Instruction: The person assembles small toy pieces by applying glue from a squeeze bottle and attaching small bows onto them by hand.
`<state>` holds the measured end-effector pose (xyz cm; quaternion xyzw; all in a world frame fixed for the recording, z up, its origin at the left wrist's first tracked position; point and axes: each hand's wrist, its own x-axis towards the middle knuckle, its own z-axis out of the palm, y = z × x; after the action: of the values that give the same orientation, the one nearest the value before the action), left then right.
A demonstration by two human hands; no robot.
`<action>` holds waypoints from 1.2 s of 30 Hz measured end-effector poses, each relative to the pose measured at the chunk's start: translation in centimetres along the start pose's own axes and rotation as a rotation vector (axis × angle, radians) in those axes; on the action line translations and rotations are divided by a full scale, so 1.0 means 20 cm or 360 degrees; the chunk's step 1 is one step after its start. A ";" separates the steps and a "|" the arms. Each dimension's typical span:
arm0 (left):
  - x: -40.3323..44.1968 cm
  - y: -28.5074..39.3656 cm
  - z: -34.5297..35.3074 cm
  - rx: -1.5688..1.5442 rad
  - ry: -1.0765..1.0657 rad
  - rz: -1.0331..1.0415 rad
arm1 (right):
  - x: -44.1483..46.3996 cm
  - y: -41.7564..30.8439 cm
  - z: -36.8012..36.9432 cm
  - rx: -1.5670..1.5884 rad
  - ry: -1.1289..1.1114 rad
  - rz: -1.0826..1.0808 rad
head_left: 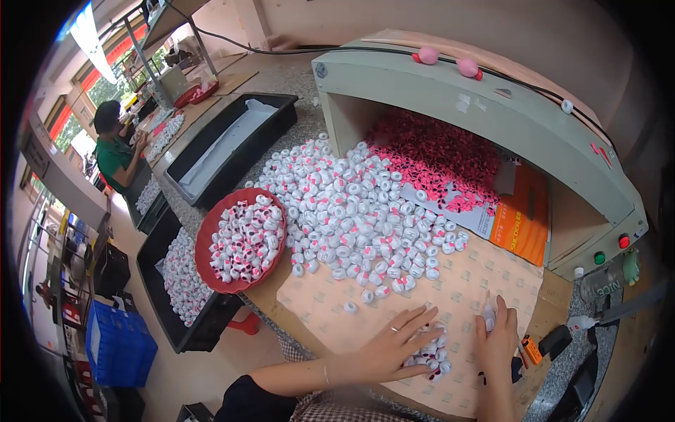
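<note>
My left hand (398, 344) lies with its fingers stretched and spread over a small group of white rounded pieces (437, 352) with pink and dark marks. To its right, my right hand (499, 339) is closed around a small translucent whitish bottle (489, 315) with a narrow tip, partly hidden by the fingers. Both hands are above a patterned pale sheet (330, 309). Beyond them spreads a large heap of similar white pieces with pink bits (351, 211). A red bowl (204, 243) holds more white pieces with dark pink marks.
A grey-green arched box (450, 79) covers a heap of small pink pieces (439, 158). Black trays (285, 112) stand at the left. An orange lighter (531, 349) and a black object (556, 342) lie at the right. A person in green (118, 158) sits farther back.
</note>
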<state>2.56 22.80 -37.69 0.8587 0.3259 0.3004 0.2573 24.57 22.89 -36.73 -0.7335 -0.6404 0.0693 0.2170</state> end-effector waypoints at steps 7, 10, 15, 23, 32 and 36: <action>-0.24 -0.14 -0.31 0.0375 0.0274 -0.0573 | -0.02 0.09 0.03 0.0265 0.0085 -0.0119; -0.24 -0.20 -0.33 0.0522 0.0173 -0.0409 | -0.01 0.07 0.02 0.1189 -0.0050 0.0372; -0.16 -0.13 -0.39 0.0063 0.0295 -0.0662 | 0.00 0.02 -0.10 0.1765 -0.0042 0.0547; 0.20 -0.02 -0.15 -0.1944 -0.0080 -0.0951 | -0.05 -0.18 -0.09 0.2306 -0.0050 0.0423; 0.14 -0.13 -0.07 -0.2253 -0.0073 -0.1056 | -0.09 -0.15 0.01 0.2461 -0.0313 0.0348; 0.14 -0.17 -0.05 -0.2303 -0.0052 -0.0995 | -0.10 -0.16 -0.01 0.2461 -0.0449 0.0485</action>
<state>2.16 27.16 -38.14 0.3506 0.2718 0.3389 0.8297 21.38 21.13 -35.59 -0.4391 -0.3250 0.6145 0.5691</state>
